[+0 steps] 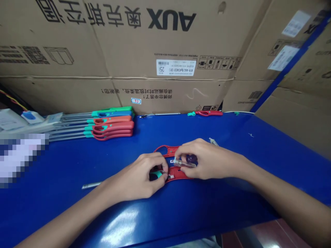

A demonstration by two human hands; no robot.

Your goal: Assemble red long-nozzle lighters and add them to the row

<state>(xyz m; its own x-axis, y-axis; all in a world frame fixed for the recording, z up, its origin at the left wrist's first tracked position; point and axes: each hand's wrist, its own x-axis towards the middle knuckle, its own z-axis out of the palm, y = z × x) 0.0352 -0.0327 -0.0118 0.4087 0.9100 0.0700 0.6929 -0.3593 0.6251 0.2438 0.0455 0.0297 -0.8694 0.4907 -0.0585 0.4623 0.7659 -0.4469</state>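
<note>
A red plastic lighter shell [169, 151] lies open on the blue table [77, 172], between my hands. My left hand [139, 177] is closed in a pinch on the teal front end [156, 174] of the lighter; its thin metal tube [90, 185] sticks out to the left past my wrist. My right hand [204, 160] is closed on a small clear gas tank [184, 163] and holds it over the shell's red half.
A stack of finished long lighters [111, 125] in red, orange, blue and green lies at the back left. One more red lighter [207, 113] lies against the cardboard boxes [165, 51] walling the back. A small clear part [213, 141] lies behind my right hand.
</note>
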